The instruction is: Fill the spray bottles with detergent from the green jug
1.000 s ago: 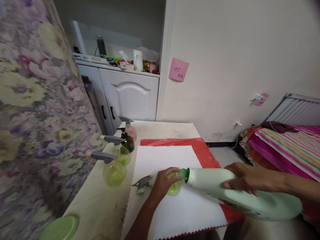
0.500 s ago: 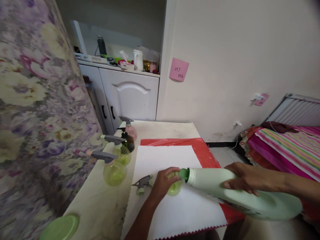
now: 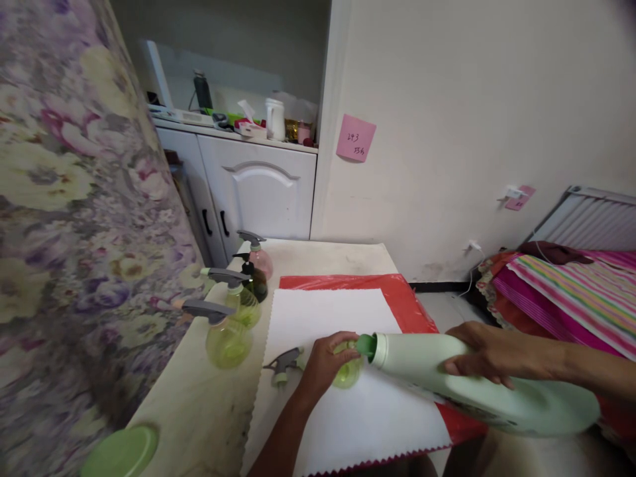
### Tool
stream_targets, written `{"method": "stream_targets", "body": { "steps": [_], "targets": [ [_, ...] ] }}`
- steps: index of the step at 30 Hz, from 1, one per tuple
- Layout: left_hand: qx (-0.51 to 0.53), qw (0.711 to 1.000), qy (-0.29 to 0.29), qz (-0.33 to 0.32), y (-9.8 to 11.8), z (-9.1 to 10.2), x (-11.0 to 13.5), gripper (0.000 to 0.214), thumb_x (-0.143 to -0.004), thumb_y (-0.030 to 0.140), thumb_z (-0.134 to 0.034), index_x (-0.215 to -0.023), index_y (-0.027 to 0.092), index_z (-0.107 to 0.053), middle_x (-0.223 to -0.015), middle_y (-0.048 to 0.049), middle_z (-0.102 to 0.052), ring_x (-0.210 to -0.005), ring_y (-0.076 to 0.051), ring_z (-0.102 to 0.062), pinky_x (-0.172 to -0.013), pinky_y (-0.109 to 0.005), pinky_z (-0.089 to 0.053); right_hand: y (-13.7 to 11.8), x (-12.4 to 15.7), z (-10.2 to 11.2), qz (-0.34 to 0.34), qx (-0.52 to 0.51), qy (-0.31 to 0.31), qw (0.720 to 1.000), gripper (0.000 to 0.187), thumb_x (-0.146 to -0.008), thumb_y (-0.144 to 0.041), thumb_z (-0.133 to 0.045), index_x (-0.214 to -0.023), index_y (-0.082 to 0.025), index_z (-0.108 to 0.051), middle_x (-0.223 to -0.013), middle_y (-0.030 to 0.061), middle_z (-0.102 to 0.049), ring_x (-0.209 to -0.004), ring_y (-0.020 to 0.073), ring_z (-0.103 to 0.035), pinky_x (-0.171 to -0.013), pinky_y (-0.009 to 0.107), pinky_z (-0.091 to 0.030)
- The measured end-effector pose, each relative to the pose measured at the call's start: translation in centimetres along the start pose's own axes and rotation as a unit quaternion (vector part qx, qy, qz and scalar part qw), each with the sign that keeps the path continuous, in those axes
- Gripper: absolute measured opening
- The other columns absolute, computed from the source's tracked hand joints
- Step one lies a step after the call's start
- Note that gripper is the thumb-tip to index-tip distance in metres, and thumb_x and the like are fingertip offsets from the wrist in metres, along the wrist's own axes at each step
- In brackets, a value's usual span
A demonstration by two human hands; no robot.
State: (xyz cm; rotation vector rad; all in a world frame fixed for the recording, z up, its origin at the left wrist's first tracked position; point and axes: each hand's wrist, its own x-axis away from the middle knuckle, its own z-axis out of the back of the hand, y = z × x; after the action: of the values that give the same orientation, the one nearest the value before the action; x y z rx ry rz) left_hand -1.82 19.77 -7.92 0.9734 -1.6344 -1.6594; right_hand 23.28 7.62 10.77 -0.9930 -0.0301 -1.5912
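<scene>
My left hand [image 3: 325, 361] is wrapped round the top of a small yellow-green spray bottle [image 3: 348, 375] without its head, standing on the white sheet [image 3: 377, 414]. In my right hand [image 3: 481, 354] is a large pale green detergent bottle [image 3: 527, 404], tipped nearly flat. Its dark green spout [image 3: 366, 346] is right at the small bottle's mouth, which my fingers partly hide. I cannot make out any flow of liquid. Left of my left hand, a loose grey spray head [image 3: 285, 364] lies on the sheet.
Along the table's left side stand two yellow-green spray bottles [image 3: 228, 344], a dark pump bottle [image 3: 256, 281] and a pink spray bottle [image 3: 261, 258]. A green lid [image 3: 122, 452] sits at the near left corner. Red plastic [image 3: 410, 305] lies under the sheet. A bed [image 3: 571, 291] is at right.
</scene>
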Motion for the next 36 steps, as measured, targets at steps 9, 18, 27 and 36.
{"method": "stream_targets", "body": {
  "steps": [9,18,27,36],
  "targets": [
    [-0.002,1.000,-0.001,-0.002,0.06,-0.04,0.02,0.023,-0.071,0.027,-0.071,-0.093,0.020,-0.074,-0.099,-0.0036,-0.074,-0.097,-0.025,-0.065,-0.089,-0.032,-0.047,-0.27,0.19,-0.05,0.005,0.011,0.000,1.000,0.041,-0.082,-0.057,-0.055,-0.084,-0.016,-0.056,-0.057,-0.0034,-0.045,-0.048,0.0108,-0.047,-0.041,0.020,-0.036],
    [0.008,1.000,-0.001,0.002,-0.18,0.01,-0.16,0.024,-0.070,0.026,-0.072,-0.093,0.019,-0.074,-0.099,-0.0038,-0.074,-0.097,-0.025,-0.065,-0.088,-0.032,-0.047,-0.15,0.09,-0.03,0.003,0.011,-0.002,1.000,0.041,-0.081,-0.058,-0.056,-0.082,-0.017,-0.054,-0.056,-0.0039,-0.045,-0.048,0.0112,-0.047,-0.040,0.019,-0.036],
    [-0.002,1.000,-0.001,0.000,-0.06,0.00,-0.09,0.023,-0.070,0.025,-0.071,-0.093,0.020,-0.074,-0.100,-0.0033,-0.074,-0.098,-0.025,-0.065,-0.088,-0.031,-0.047,0.20,-0.12,0.02,-0.005,0.008,0.000,1.000,0.045,-0.080,-0.061,-0.057,-0.083,-0.017,-0.055,-0.058,-0.0039,-0.046,-0.049,0.0110,-0.048,-0.040,0.019,-0.037],
    [0.003,1.000,0.000,0.003,0.01,-0.04,-0.02,0.023,-0.070,0.025,-0.071,-0.093,0.020,-0.074,-0.099,-0.0035,-0.074,-0.098,-0.025,-0.065,-0.088,-0.032,-0.047,0.01,-0.10,-0.01,-0.003,0.008,-0.002,1.000,0.043,-0.081,-0.059,-0.056,-0.086,-0.016,-0.057,-0.056,-0.0039,-0.046,-0.048,0.0111,-0.047,-0.040,0.020,-0.037]
  ]
}}
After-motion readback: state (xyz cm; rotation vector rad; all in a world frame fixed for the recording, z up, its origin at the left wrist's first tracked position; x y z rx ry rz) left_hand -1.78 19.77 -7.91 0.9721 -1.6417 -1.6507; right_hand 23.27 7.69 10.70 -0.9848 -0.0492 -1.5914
